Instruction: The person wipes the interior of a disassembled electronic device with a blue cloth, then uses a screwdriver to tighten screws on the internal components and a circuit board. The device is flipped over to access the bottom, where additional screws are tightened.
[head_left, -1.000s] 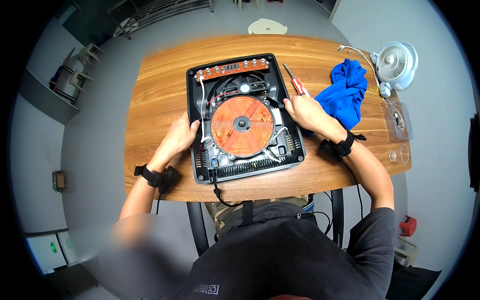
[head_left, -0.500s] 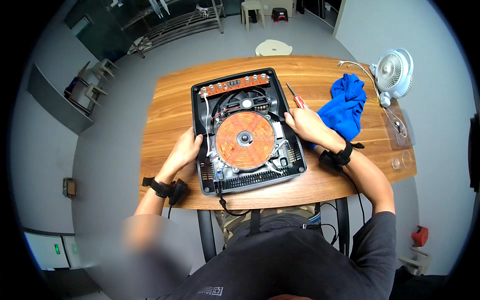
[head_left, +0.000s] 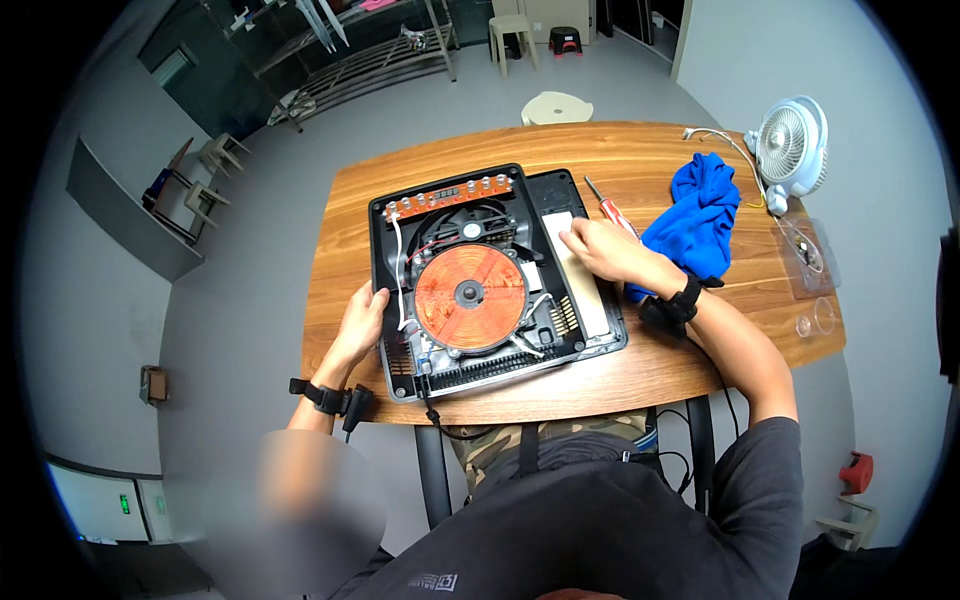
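An opened induction cooker base (head_left: 545, 368), a black shell with a round copper coil (head_left: 445, 308), lies tilted on the table in front of me. My left hand (head_left: 360, 322) is closed on its left edge, thumb on top. Under it and sticking out to the right is a second black panel (head_left: 556, 192) with a long whitish strip (head_left: 590, 305). The fingers of my right hand (head_left: 607, 248) are bent together at the strip's upper part; what they grip is hidden. A red-handled screwdriver (head_left: 613, 212) lies just beyond that hand.
A blue cloth (head_left: 697, 215) is bunched on the right of the wooden table (head_left: 345, 225). Behind it stand a small white fan (head_left: 788, 150) and a clear tray (head_left: 808, 262) with small parts. A black cord (head_left: 432, 410) hangs from the cooker's near edge.
The cooker base has shifted left over the second panel, which now shows on its right. My right hand has left the base's right edge for the whitish strip. My left hand stays on the left edge.
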